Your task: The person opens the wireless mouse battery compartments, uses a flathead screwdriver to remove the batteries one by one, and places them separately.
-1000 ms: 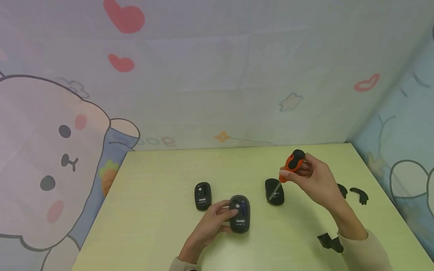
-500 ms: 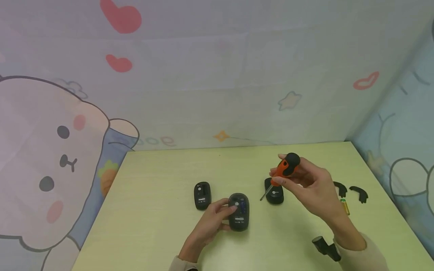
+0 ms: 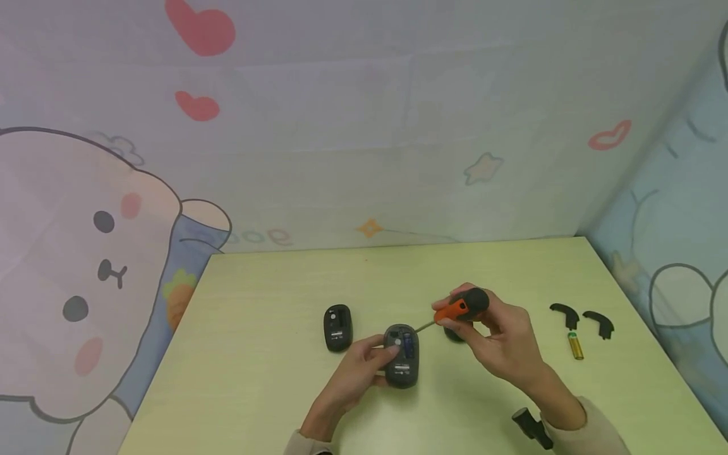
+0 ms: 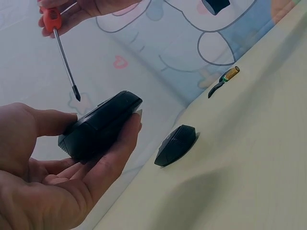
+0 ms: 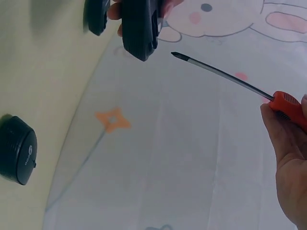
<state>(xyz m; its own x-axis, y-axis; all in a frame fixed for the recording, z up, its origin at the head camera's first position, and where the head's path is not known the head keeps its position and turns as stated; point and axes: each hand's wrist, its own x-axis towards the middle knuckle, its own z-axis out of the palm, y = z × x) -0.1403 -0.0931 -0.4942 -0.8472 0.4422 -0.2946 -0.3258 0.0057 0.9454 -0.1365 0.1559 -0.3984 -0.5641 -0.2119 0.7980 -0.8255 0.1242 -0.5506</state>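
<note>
In the head view my left hand (image 3: 354,378) holds a black computer mouse (image 3: 402,374) by its side, underside up, thumb on its base. A slot is visible in that underside. My right hand (image 3: 509,341) grips a screwdriver (image 3: 453,310) by its orange and black handle. Its shaft slants down-left, and the tip overlaps the mouse's upper right edge in the head view. Both wrist views show a gap between the screwdriver tip (image 4: 76,93) and the held mouse (image 5: 139,28). Another mouse (image 5: 19,148) lies mostly hidden behind the right hand in the head view.
A third mouse (image 3: 338,328) lies underside up left of the held one. Toward the right are two curved black pieces, one (image 3: 565,315) beside the other (image 3: 600,323), and a gold battery (image 3: 576,346). A dark cylindrical-looking piece (image 3: 530,426) lies by the right sleeve.
My right hand has moved left and down with the screwdriver, bringing its tip from over the other mouse to the held one. The battery has come into sight. My left hand stays put.
</note>
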